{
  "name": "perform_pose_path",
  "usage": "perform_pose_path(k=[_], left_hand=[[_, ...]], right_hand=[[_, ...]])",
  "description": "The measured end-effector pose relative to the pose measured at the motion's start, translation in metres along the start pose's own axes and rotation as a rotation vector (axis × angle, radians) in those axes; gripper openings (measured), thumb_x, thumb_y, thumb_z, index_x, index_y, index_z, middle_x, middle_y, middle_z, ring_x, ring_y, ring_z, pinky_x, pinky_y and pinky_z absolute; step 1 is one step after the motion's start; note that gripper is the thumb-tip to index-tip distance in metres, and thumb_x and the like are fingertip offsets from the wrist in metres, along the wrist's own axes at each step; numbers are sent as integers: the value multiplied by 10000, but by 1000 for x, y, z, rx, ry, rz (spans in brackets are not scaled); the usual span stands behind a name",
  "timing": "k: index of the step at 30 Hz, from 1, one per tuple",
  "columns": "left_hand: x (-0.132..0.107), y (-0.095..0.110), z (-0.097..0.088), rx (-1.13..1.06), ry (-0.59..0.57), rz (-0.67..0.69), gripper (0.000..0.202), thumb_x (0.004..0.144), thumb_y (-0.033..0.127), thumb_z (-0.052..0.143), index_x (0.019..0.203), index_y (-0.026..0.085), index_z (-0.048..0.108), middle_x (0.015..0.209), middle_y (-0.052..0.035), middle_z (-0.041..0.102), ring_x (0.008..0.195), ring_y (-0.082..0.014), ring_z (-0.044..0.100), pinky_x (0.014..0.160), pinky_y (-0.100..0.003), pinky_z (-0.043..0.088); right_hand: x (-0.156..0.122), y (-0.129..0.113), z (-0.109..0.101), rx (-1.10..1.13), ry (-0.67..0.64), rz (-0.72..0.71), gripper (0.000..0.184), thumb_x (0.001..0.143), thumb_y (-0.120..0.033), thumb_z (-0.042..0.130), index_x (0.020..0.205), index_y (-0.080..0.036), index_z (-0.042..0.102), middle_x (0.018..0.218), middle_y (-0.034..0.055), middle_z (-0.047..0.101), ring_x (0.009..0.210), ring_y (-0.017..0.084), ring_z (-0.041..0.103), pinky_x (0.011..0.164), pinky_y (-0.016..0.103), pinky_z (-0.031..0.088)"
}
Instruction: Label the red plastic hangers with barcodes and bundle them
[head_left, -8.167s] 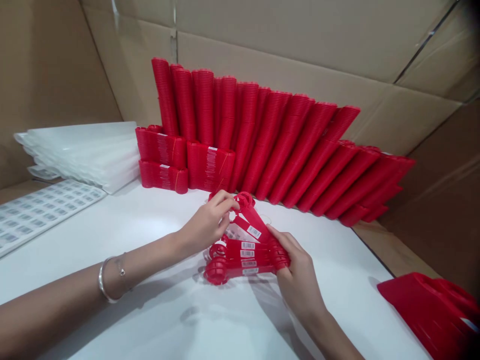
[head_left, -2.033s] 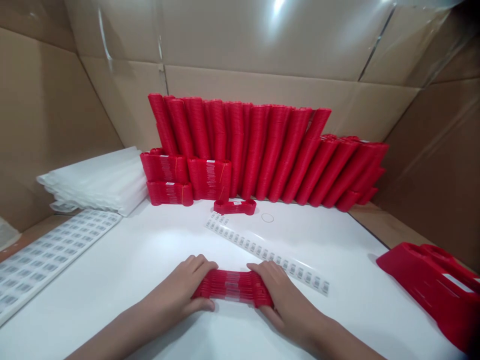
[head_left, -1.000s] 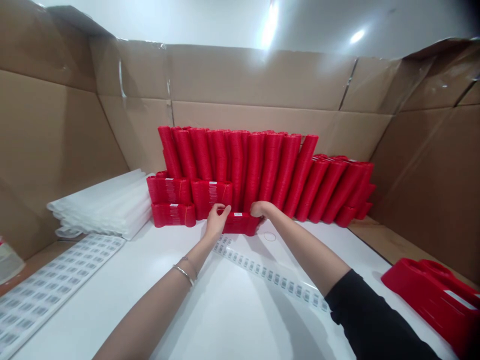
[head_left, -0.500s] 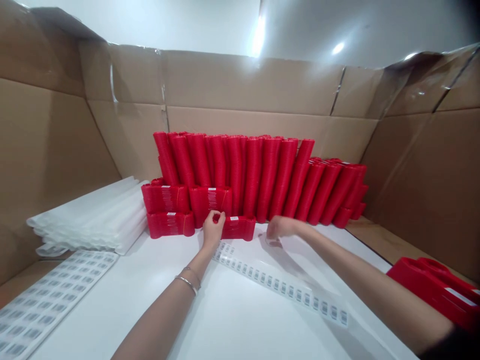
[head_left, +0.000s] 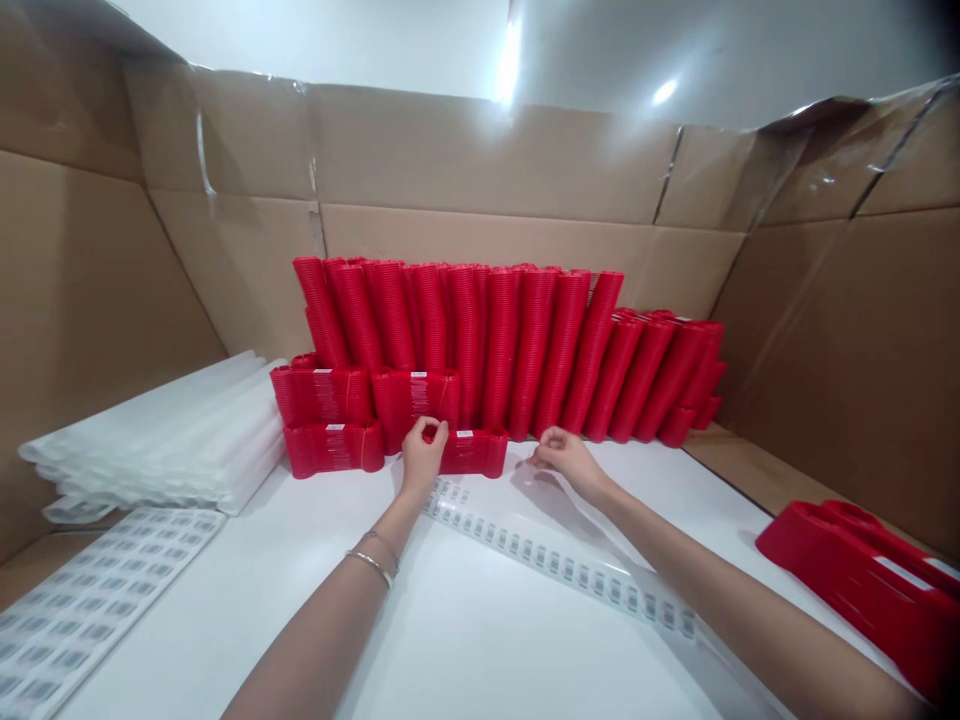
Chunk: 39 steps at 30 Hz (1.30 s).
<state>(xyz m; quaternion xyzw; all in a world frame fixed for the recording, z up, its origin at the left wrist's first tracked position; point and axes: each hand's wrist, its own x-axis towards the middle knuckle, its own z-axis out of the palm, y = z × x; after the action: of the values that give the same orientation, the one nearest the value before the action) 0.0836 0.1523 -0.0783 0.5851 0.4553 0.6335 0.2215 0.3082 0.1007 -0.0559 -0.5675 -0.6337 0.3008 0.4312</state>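
Lying left to right, the small red stack (head_left: 474,456) touches the left hand (head_left: 422,455) at its left end, grip unclear; the right hand (head_left: 566,459), apart, pinches together just right.

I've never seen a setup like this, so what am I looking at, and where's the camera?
There's no machine: these are a person's bare hands, and every picture comes from one head-worn camera looking forward and down. On the white table, a barcode strip lies slantwise. Tall red stacks line the back, before cardboard walls. Printed labels and pale translucent sheets are at left. The left hand touches the left end of a low red bundle; whether it grips is unclear. The right hand, fingertips drawn together, is apart from that bundle; anything pinched there is too fine to tell.
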Motion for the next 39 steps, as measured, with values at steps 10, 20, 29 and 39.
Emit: perform_pose_path(k=[10, 20, 29, 39], left_hand=[[0, 1, 0, -5, -15, -20, 150, 739, 329, 515, 692, 188, 534, 686, 11, 583, 642, -139, 508, 635, -241, 375], [-1, 1, 0, 10, -33, -11, 156, 754, 333, 506, 696, 189, 523, 680, 13, 572, 629, -134, 497, 628, -239, 371], [0, -1, 0, 15, -29, -5, 151, 753, 324, 502, 707, 184, 529, 690, 6, 575, 638, -139, 498, 637, -244, 377], [-1, 1, 0, -7, -31, -15, 158, 754, 331, 501, 702, 185, 525, 685, 10, 572, 636, -137, 502, 633, -238, 381]], right_hand=[[37, -39, -23, 326, 137, -79, 271, 684, -145, 512, 947, -180, 565, 937, 81, 661, 827, 185, 629, 644, 268, 516], [32, -32, -9, 177, -182, -135, 419, 572, -228, 693, 912, -194, 451, 1095, 81, 580, 555, 85, 570, 457, 215, 433], [46, -13, 13, 106, -340, -200, 514, 484, -218, 757, 848, -202, 394, 856, -8, 560, 760, 124, 543, 672, 283, 461], [28, -3, 34, 49, -428, -159, 466, 529, -241, 728, 930, -173, 502, 848, -1, 597, 782, 163, 567, 676, 272, 459]])
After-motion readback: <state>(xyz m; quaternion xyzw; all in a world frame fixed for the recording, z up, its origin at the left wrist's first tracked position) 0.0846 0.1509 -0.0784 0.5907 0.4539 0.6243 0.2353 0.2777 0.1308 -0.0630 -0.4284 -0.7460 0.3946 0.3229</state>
